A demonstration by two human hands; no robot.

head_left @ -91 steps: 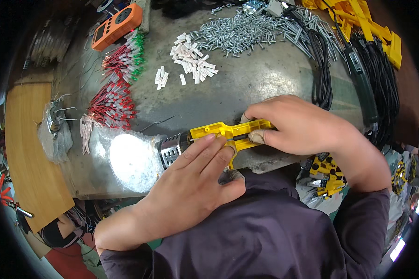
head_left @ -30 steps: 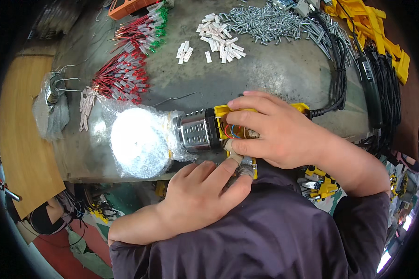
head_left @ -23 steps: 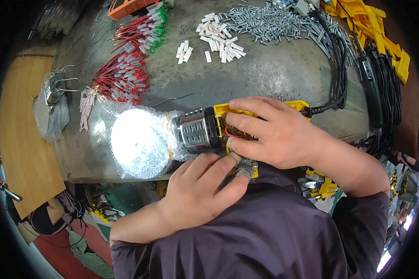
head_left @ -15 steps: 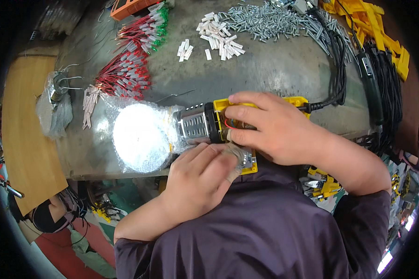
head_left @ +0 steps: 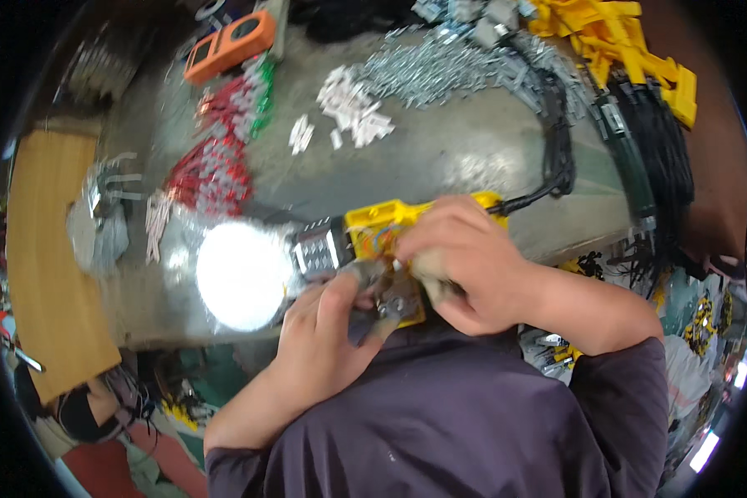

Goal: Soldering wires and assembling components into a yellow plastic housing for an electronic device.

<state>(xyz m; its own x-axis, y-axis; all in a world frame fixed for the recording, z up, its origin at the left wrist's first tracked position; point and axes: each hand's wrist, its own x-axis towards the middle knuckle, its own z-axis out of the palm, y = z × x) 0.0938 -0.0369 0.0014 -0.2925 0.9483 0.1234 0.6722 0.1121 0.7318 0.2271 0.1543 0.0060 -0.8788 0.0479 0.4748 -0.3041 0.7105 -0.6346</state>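
On the bench before me lies an opened yellow plastic tool housing [head_left: 380, 214] with coloured wires inside. Its left end joins a slotted metal sleeve [head_left: 315, 251], and beyond that is a glaring white round part [head_left: 242, 275] in clear wrap. My left hand [head_left: 322, 322] is at the housing's near side, its fingers bent together by a grey metal piece [head_left: 400, 300]. Over the housing's right half, my right hand [head_left: 471, 264] has its fingertips pinched beside a tiny white bit. Blur and the fingers hide what either hand grips. A black cable [head_left: 527, 201] leaves the housing's right end.
Red and green wired lamps [head_left: 216, 170] lie at far left, below an orange meter [head_left: 231, 46]. White small blocks [head_left: 353, 108] and a screw heap [head_left: 432, 66] are at the back. Yellow housings [head_left: 618, 41] and black cables [head_left: 660, 158] lie right. Another person sits lower left.
My right hand has come off the housing's far edge and now pinches over its middle. The left fingers have shifted and opened up slightly. The whole view has shifted.
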